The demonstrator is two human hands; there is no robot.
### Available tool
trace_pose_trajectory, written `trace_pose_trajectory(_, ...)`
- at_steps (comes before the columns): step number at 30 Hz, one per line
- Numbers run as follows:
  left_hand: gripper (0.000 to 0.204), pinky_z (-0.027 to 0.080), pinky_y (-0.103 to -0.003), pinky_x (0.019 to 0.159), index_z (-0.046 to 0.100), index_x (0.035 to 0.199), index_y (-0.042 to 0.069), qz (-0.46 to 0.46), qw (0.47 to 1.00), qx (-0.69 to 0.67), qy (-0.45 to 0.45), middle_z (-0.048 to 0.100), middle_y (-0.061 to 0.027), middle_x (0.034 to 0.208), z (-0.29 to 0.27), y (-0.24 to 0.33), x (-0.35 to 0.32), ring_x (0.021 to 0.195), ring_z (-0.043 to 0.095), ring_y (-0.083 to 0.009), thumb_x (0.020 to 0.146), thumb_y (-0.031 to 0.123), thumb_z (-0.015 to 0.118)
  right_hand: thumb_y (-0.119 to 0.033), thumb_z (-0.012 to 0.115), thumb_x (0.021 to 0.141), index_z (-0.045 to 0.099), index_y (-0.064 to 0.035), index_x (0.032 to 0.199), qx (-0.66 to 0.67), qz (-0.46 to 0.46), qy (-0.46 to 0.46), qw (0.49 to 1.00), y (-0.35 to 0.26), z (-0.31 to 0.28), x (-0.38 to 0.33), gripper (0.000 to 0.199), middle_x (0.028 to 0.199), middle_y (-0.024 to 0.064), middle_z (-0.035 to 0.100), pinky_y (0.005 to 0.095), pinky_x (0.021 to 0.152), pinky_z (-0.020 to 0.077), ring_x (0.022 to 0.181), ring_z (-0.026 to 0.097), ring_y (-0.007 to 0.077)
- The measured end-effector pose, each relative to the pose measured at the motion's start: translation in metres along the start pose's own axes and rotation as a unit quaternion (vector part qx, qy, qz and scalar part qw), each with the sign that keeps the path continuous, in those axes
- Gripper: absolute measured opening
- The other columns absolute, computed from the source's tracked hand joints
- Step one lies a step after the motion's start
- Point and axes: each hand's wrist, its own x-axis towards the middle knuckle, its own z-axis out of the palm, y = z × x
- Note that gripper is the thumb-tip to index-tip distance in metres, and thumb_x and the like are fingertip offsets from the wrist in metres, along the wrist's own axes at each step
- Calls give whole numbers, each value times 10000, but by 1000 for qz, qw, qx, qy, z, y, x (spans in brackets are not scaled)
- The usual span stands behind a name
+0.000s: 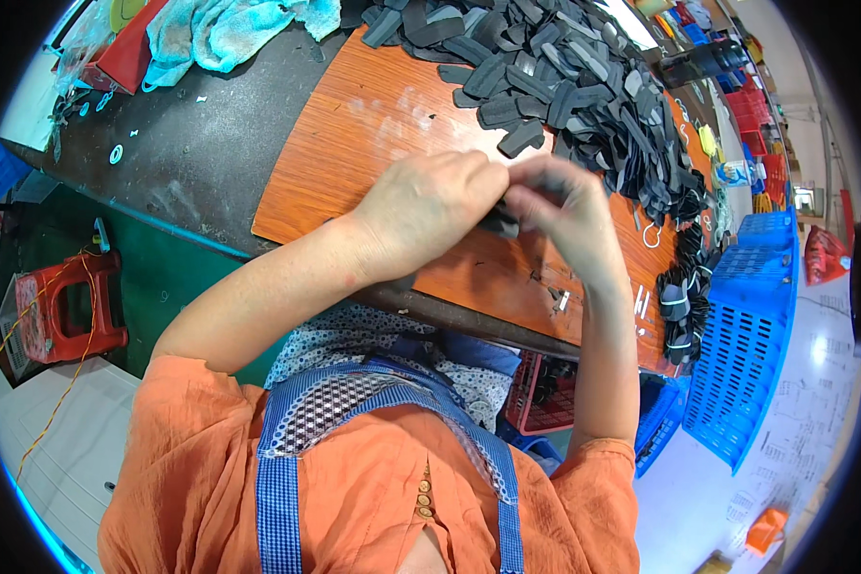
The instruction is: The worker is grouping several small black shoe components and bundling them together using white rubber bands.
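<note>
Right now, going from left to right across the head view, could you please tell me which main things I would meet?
Red stool → light-blue cloth → left hand → right hand → blue perforated crate → red bag-like item.

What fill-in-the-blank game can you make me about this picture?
The left hand and right hand are in front of a shirt coloured ____.
Of top and bottom, the heap of dark pieces lies nearer the picture's ____.
The red stool stands on the picture's ____ side.

Missing words: orange; top; left.
</note>
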Motion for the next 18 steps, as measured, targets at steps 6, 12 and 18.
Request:
trace_pose_trajectory(6,271,536,-360,835,589,1116,44,-183,958,-209,73,721,-136,1009,-35,-14,14,953,720,-257,907,95,753,-76,688,915,725,-168,1148,-281,-104,144,943,20,-14,36,253,1151,98,645,371,850,547,976,682,280)
trace_pose_trajectory(12,233,532,-347,846,618,1086,32,-100,989,-109,-3,706,-112,986,-55,-34,1,977,700,-225,907,97,752,-174,775,867,681,-96,1096,-306,-56,159,937,33,-17,42,260,1144,110,667,382,847,538,978,685,295)
trace_pose_trajectory(18,269,527,-424,793,613,1065,69,75,933,-170,-308,633,-110,974,-92,-11,-31,953,649,-331,829,63,743,-76,770,876,672,-23,1006,-183,-35,203,961,40,-28,16,171,856,85,721,269,670,508,732,654,99)
